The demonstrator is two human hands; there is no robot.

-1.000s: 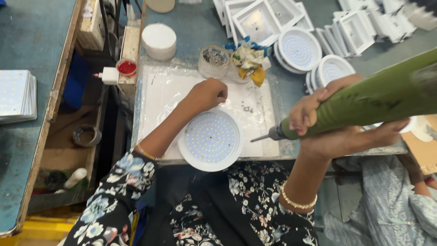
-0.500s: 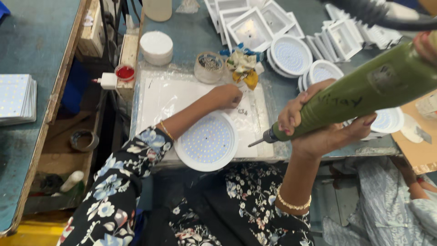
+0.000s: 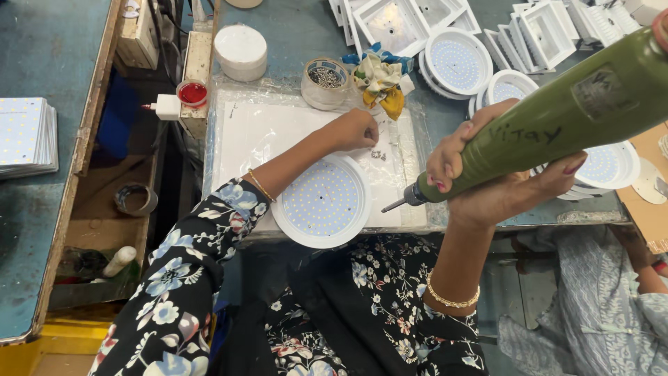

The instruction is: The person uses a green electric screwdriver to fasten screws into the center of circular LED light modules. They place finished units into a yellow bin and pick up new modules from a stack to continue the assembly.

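Right hand: my right hand [image 3: 487, 177] is wrapped shut around the green electric screwdriver [image 3: 557, 115]; fingers over the top of the barrel, palm under it; held above the front right edge of the white work mat [image 3: 264, 132]
Screwdriver: body slants up to the right and out of the frame; the metal bit [image 3: 396, 204] points down and left, just beside the right rim of the round LED light panel [image 3: 321, 200]; the tip looks short of the rim, apart from it
Left hand: my left hand [image 3: 356, 129] rests on the mat just behind the panel, fingers curled in, pinching at some small screws [image 3: 378, 154] scattered there; whether one is actually in the pinch, I cannot tell
Panel: white, round, face up with rows of small diodes; lies at the front edge of the mat, between my two arms, overhanging the bench edge a little
Behind the mat: glass jar of screws [image 3: 325, 82]; a crumpled cloth [image 3: 379, 80] just right of it; a round white lid [image 3: 241, 50] to the left; a small red cap [image 3: 192, 92] on the left rail
Right side of bench: more round panels [image 3: 456, 61] and square white frames [image 3: 393, 24] stacked well apart from my hands
Far left: a stack of square LED boards [image 3: 24, 136] on the blue table
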